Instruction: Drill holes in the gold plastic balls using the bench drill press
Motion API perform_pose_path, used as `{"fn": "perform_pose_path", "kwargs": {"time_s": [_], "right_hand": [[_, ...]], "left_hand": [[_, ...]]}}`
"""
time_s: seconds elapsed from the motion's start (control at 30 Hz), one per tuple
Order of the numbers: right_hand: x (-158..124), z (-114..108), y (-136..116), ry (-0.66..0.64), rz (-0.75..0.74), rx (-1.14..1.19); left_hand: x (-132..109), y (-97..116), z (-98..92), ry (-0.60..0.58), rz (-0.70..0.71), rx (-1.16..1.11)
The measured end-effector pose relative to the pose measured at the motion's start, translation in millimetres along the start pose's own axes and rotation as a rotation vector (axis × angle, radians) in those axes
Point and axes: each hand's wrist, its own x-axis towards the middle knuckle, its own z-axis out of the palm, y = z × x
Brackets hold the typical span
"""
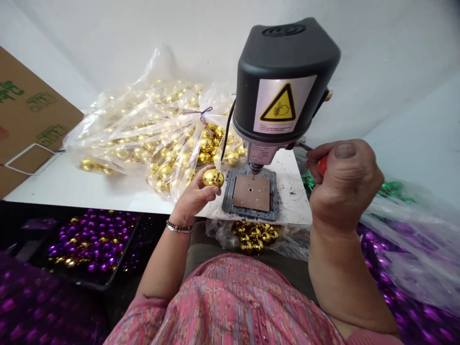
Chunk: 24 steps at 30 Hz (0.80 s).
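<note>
My left hand (196,195) holds a shiny gold ball (213,178) between thumb and fingers, left of the drill press (283,86). A small dark hole shows on the ball's face. My right hand (343,184) is closed around the red-knobbed lever (322,166) at the press's right side. Under the chuck (256,167) lies a square brown board (251,192) with a hole in it, set on the grey base (230,201). The drill bit stands above the board, with no ball beneath it. Dark shavings are scattered around the base.
Clear plastic bags (143,129) full of gold balls cover the table's left part. More gold balls (253,237) lie in plastic at my lap. A crate of purple and gold balls (93,244) sits lower left; purple balls (406,273) fill bags at right. A cardboard box (32,110) stands far left.
</note>
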Motion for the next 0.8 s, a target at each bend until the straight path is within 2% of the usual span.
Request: {"fn": "perform_pose_path", "kwargs": {"time_s": [0.07, 0.13, 0.3, 0.37, 0.47, 0.6, 0.7, 0.8], "right_hand": [[0, 0, 1, -0.007, -0.026, -0.001], [0, -2, 1, -0.026, -0.046, 0.007], [0, -5, 0, -0.063, -0.062, 0.011], [0, -6, -1, -0.074, -0.069, 0.013], [-1, -5, -2, -0.081, -0.073, 0.038], [-1, -5, -1, -0.107, -0.094, 0.066], [-1, -6, 0, -0.127, -0.092, 0.104], [-2, -8, 1, -0.142, -0.080, 0.122]], "left_hand": [[-3, -5, 9.8, -0.060, -0.018, -0.219], [-1, -11, 18.3, -0.089, -0.054, -0.338], [8, -21, 32.0, -0.067, -0.175, -0.356], [11, -24, 36.6, 0.000, -0.159, -0.231], [18, -29, 44.6, 0.085, -0.058, 0.111], [27, -33, 55.1, 0.062, 0.083, 0.533], [31, -36, 60.4, 0.075, 0.145, 0.716], [33, -38, 63.2, 0.094, 0.166, 0.795]]}}
